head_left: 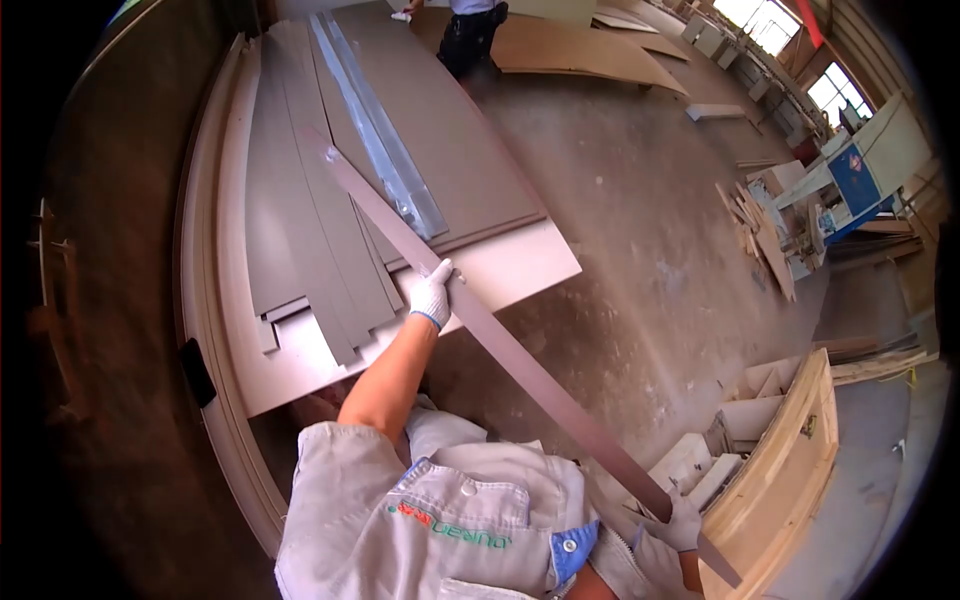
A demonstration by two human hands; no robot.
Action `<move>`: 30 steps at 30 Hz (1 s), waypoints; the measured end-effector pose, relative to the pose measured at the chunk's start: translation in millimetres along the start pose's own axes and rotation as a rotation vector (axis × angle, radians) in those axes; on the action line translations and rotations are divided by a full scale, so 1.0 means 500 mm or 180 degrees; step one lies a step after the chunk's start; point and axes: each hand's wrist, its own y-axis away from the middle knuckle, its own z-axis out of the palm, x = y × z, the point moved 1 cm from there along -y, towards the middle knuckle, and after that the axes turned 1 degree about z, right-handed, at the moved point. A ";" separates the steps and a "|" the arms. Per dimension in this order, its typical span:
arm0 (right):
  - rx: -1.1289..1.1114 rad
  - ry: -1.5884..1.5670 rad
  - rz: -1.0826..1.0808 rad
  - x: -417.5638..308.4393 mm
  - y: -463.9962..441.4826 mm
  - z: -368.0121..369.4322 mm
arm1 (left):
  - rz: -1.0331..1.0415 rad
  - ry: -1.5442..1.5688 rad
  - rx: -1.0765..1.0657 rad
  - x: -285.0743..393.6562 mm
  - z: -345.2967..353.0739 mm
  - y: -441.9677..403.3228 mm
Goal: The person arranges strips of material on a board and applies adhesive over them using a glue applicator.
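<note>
A long, narrow brown strip [530,370] runs diagonally from above the stacked panels down to the lower right. My left hand [431,296], in a white glove, is closed round the strip near its middle. Toward its lower end my right hand [682,522], also gloved, grips the same strip; its fingers are partly hidden. Under the strip's upper end lie grey-brown boards [300,210] of uneven length and a wide panel [430,110]. A bluish plastic-wrapped strip [375,130] rests on them. A pale sheet [520,262] sticks out beneath the stack.
Another person [470,35] stands beyond the stack. Brown sheets [580,50] lie behind at the top. At the lower right is a wooden crate [790,480] with offcuts beside it. A blue and white machine [858,178] and wood scraps [765,235] are at the right.
</note>
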 end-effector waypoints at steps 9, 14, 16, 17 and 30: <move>-0.0483 -0.1085 -0.0617 -0.437 -0.329 0.033 | 0.0759 -0.1535 0.0768 -0.123 0.080 0.274; -0.0129 -0.0554 -0.1096 -0.685 -0.456 0.098 | 0.0209 -0.1402 0.0774 -0.068 0.083 0.336; -0.0077 -0.0594 -0.1230 -0.686 -0.459 0.117 | 0.0245 -0.1451 0.0777 -0.047 0.067 0.338; -0.0046 -0.0593 -0.1274 -0.687 -0.448 0.105 | 0.0240 -0.1489 0.0774 -0.040 0.058 0.338; 0.0051 -0.0873 -0.1138 -0.626 -0.386 -0.002 | 0.0809 -0.1194 0.0051 0.031 0.053 0.249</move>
